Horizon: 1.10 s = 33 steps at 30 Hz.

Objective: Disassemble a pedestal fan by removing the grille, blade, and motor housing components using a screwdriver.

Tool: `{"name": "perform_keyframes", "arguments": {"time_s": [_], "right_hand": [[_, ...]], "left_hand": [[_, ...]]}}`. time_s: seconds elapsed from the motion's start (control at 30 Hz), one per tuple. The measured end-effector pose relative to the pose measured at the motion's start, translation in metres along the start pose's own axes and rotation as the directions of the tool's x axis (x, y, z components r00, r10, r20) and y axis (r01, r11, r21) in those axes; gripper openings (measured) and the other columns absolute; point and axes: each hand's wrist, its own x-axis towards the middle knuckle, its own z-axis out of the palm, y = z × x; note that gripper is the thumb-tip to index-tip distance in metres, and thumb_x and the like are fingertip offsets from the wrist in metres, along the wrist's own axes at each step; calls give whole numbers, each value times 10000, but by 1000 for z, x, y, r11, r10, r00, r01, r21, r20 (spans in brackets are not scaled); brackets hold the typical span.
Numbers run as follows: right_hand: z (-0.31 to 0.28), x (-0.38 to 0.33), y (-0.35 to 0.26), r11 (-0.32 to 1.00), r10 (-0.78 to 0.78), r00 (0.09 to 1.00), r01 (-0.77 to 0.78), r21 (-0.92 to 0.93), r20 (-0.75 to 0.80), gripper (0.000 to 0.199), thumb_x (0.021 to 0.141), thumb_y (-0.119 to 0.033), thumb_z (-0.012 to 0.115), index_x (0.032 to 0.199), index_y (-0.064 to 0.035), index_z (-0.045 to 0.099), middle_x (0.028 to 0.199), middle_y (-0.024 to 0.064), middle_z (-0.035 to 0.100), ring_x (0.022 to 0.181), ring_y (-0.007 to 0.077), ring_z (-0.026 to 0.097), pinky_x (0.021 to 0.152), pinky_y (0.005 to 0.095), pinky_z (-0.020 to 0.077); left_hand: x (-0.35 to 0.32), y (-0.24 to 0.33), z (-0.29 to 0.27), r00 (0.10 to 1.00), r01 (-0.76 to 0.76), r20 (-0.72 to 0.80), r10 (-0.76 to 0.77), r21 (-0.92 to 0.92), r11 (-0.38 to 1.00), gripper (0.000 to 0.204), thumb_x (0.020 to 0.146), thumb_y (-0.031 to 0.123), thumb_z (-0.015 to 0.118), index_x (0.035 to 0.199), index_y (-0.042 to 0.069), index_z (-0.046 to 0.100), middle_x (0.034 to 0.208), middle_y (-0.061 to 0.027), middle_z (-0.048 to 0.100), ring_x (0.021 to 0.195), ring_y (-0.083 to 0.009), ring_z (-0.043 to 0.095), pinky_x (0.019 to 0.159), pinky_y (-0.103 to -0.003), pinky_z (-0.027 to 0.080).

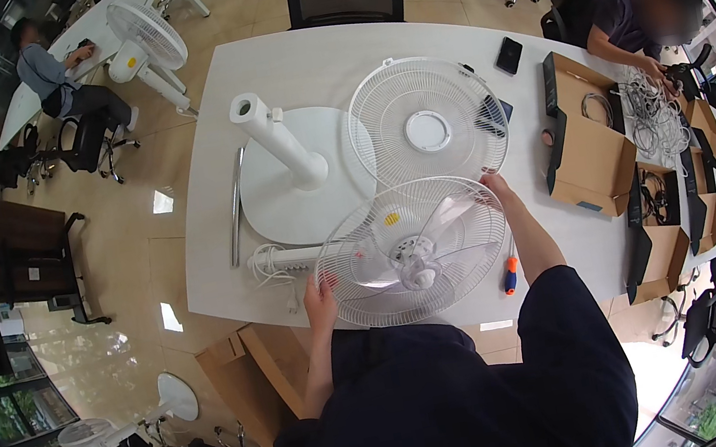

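1. Two hands grip one wire fan grille [415, 252] by its rim: the left hand [321, 294] clasps the near-left edge, the right hand [494, 189] the far-right edge.
2. That grille, with fan blades [436, 234] behind its wires, sits at the near edge of the white surface [330, 53].
3. Just beyond lie a second grille [426, 122] and a round fan base [277, 194] with its post.
4. An orange-handled screwdriver [510, 274] lies beside the right forearm.

Both forearms rise from the lower middle of the frame, bare below dark sleeves, the left hand [318, 293] closed with fingers curled at lower centre-left and the right hand [496, 186] reaching higher, fingers gripping at centre-right.
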Motion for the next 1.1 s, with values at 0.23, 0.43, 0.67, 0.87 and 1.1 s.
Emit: {"name": "perform_keyframes", "arguments": {"time_s": [0.23, 0.43, 0.67, 0.87, 1.1], "right_hand": [[-9, -39, 7, 982, -67, 992, 47, -184, -104, 422, 867, -288, 617, 1165, 7, 579, 1024, 167, 639, 858, 268, 642, 699, 422, 544], [4, -139, 40, 616, -787, 447, 541, -572, -425, 268, 928, -207, 601, 1113, -13, 600, 957, 87, 601, 882, 204, 585, 802, 344, 470], [79, -220, 137, 731, -651, 751, 580, -358, -111, 215, 913, -172, 674, 1066, -22, 647, 982, 87, 678, 811, 172, 634, 736, 305, 502], [181, -260, 150, 664, -667, 724, 474, -578, -173, 331, 876, -321, 732, 1003, -30, 636, 960, 123, 668, 787, 252, 654, 733, 364, 526], [217, -245, 146, 601, -709, 638, 323, -731, -301, 417, 936, -413, 642, 1012, -27, 506, 695, 182, 663, 658, 415, 654, 583, 505, 496]], "left_hand": [[6, 0, 6, 998, 47, -21, -52, -169, 985, 267, 1009, 40, 441, 1234, -78, 523, 1028, -158, 686, 943, -231, 694, 845, -323, 543], [-12, 26, 0, 858, -255, -291, 425, 477, 841, 249, 879, 40, 599, 1112, -30, 546, 971, -150, 603, 923, -282, 620, 839, -377, 496], [-27, 44, 22, 810, -583, 266, 522, 282, 762, 291, 860, 101, 665, 1105, 0, 546, 1010, -147, 602, 953, -311, 603, 869, -387, 477], [-8, 60, 55, 916, -196, 371, 152, 86, 977, 449, 958, 328, 639, 1255, -1, 568, 1006, -161, 719, 943, -257, 704, 879, -361, 513], [6, 49, 71, 882, -123, 441, 166, -125, 984, 376, 1033, 319, 532, 1249, 15, 581, 943, -163, 747, 909, -233, 733, 800, -340, 543]]}}
